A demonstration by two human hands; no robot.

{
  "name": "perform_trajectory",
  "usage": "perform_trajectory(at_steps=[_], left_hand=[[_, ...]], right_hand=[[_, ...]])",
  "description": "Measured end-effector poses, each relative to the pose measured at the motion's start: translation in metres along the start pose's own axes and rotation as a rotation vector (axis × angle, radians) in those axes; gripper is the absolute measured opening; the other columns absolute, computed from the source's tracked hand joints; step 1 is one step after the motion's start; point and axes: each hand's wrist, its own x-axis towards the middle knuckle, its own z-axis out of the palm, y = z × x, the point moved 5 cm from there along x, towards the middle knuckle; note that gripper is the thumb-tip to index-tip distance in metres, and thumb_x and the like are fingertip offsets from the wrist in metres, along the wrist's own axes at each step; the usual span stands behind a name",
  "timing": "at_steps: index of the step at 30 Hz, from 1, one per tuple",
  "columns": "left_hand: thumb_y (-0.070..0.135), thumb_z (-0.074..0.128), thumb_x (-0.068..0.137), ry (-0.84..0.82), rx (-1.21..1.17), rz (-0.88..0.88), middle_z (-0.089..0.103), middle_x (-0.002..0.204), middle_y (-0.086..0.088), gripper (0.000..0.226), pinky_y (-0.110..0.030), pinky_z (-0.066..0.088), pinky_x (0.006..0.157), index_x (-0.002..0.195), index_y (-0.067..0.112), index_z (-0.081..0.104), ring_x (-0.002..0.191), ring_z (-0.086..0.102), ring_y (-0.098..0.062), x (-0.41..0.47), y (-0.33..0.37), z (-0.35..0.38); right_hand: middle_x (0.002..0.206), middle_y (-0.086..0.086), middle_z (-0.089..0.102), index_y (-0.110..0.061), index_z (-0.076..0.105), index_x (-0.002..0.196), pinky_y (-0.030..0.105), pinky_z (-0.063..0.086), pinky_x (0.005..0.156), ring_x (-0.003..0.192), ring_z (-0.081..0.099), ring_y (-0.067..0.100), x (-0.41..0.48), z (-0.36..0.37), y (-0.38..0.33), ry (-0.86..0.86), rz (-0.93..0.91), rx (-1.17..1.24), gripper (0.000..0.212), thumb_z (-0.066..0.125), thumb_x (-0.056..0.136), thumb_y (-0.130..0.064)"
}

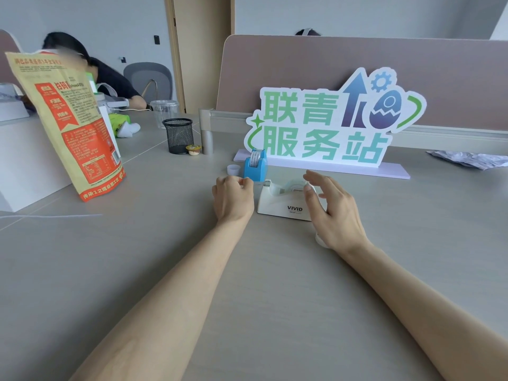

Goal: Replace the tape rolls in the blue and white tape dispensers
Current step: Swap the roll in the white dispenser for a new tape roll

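head view: wide grey-beige desk (275,298), matte, w/ faint seams running diagonally on the left side. both bare forearms stretch fwd across it. left hand (232,198) is loosely curled, fingers tucked in, resting on the desk just left of the white tape dispenser (283,202); can't tell if it pinches anything. right hand (334,209) is spread, fingers apart, hovering at the right end of the white dispenser, thumb close to the roll (295,185) seated in it; touching or not, can't tell, nothing grasped. white dispenser reads "vivid" on its side. blue tape dispenser (255,166) stands just behind it, upright, w/ a white patterned roll (255,158) in its top. a small whitish cap-like piece (233,169) sits left of the blue one. a pale round item (320,239) peeks out under the right wrist, mostly hidden.

behind: a cut-out sign (330,125) w/ green characters, arrow, gear and egg on a pale lilac base, in front of a mauve desk partition (357,67). left of that a black mesh pen cup (178,136), a small yellow-lidded tub (193,149), a clear plastic cup (164,112). a big yellow-orange food bag (66,119) stands at far left. crumpled silver wrapper (467,159) far right. room: pale walls, a wooden door frame (178,50), grey office chair (148,78), another person (110,78) in dark top seated at the next desk.
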Motion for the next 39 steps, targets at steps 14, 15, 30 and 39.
perform_trajectory(at_steps=[14,15,30,39], left_hand=[[0.026,0.049,0.088,-0.228,0.317,0.019,0.055,0.114,-0.014,0.025,-0.037,0.041,0.085,0.065,0.017,0.053,0.11,0.048,-0.035,-0.008,-0.001,-0.001],[0.025,0.049,0.088,-0.226,0.318,0.025,0.056,0.114,-0.013,0.023,-0.036,0.041,0.084,0.066,0.018,0.054,0.11,0.048,-0.035,-0.008,-0.001,-0.001],[-0.01,0.039,0.074,-0.046,-0.061,0.201,0.057,0.09,0.012,0.053,-0.039,0.051,0.082,0.082,0.025,0.078,0.102,0.057,-0.028,-0.007,0.004,-0.01],[0.003,0.043,0.073,-0.131,0.057,0.122,0.071,0.081,0.001,0.035,-0.036,0.052,0.073,0.065,0.019,0.073,0.094,0.056,-0.029,-0.013,0.003,-0.012]], right_hand=[[0.123,-0.006,0.063,-0.022,0.058,0.121,0.037,0.05,0.09,0.107,0.061,0.019,0.0,-0.001,0.0,0.001,0.023,-0.004,0.027,0.045,0.099,-0.028],[0.123,-0.006,0.063,-0.022,0.058,0.121,0.037,0.05,0.091,0.108,0.061,0.018,0.0,-0.001,0.001,0.006,0.023,0.0,0.026,0.046,0.098,-0.028],[0.12,-0.004,0.063,-0.021,0.058,0.12,0.039,0.052,0.083,0.098,0.062,0.022,-0.001,0.0,-0.003,0.016,-0.011,-0.056,0.025,0.047,0.098,-0.023],[0.126,-0.001,0.062,-0.015,0.058,0.121,0.039,0.048,0.095,0.114,0.058,0.019,0.003,-0.003,-0.001,0.036,0.015,-0.021,0.027,0.046,0.098,-0.023]])
